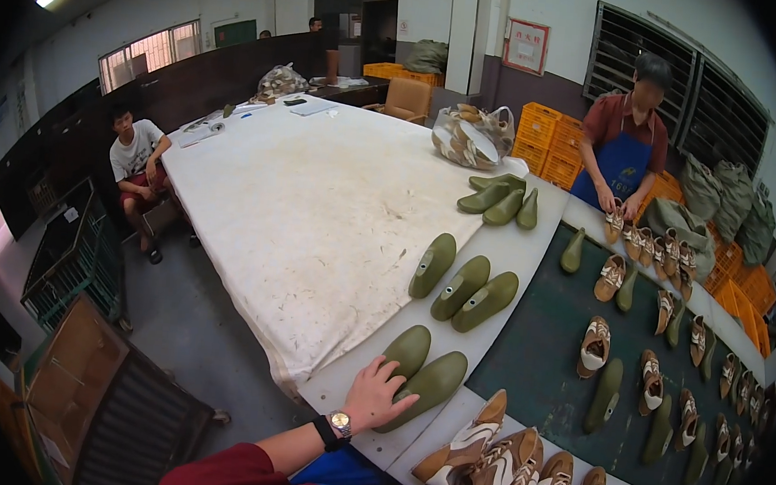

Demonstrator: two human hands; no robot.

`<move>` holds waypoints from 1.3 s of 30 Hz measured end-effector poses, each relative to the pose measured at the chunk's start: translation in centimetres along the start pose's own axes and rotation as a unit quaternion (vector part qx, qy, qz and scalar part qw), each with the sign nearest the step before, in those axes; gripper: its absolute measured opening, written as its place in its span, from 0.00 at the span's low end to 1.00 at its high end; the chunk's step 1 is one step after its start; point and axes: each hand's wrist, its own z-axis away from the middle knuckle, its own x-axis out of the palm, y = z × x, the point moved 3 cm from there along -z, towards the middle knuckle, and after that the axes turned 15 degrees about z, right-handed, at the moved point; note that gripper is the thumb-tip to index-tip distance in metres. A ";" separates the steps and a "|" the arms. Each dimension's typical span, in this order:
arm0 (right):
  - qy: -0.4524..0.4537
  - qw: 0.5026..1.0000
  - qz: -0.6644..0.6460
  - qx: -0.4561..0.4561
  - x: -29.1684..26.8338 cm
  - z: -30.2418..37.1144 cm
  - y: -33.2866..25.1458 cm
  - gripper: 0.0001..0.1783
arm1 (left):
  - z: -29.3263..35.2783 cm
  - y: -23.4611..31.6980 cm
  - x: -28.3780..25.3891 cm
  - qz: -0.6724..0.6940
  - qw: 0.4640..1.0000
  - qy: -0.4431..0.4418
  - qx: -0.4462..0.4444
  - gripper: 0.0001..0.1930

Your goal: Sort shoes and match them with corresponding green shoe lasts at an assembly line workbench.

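Note:
My left hand (377, 399), palm down with its fingers spread, rests on the near ends of two green shoe lasts. One shoe last (409, 348) lies farther off; the other shoe last (434, 381) is just to its right. Both sit on the pale tabletop edge (341, 380) beside the white cloth. My right hand is out of view. Close to the right of my hand stands a row of brown and white sneakers (490, 456). Beyond my hand, another group of green shoe lasts (462, 287) stands on the table.
A green conveyor belt (535, 345) carries sneakers and lasts on the right. A co-worker (629, 138) in a blue apron handles a sneaker across it. Someone sits (139, 164) left of the cloth-covered table (318, 210). A clear bag of shoes (472, 138) and orange crates (536, 126) stand farther back.

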 end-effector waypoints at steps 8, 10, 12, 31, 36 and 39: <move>0.016 0.999 -0.048 0.014 -3.6 2.2 -2.4 0.28 | 0.2 -0.4 -0.4 -0.002 1.000 0.029 0.006 0.18; 0.025 0.998 -0.064 0.003 -4.3 2.8 -2.7 0.27 | 0.2 -0.4 -0.3 -0.003 1.000 0.030 0.009 0.18; 0.010 0.998 -0.061 0.001 -3.2 2.3 -1.9 0.27 | 0.0 -0.3 -0.2 -0.003 0.999 0.030 0.014 0.18; 0.052 0.996 -0.068 0.014 -0.2 0.6 -0.5 0.27 | -0.6 -0.1 0.6 0.004 1.000 0.021 0.016 0.18; 0.052 0.996 -0.075 -0.010 -1.3 0.2 -2.1 0.27 | 0.2 -0.9 -0.2 -0.012 0.999 0.030 0.005 0.18; 0.028 0.996 -0.086 -0.007 -2.5 1.0 -2.6 0.26 | 0.0 -0.7 0.1 -0.005 1.000 0.027 0.001 0.18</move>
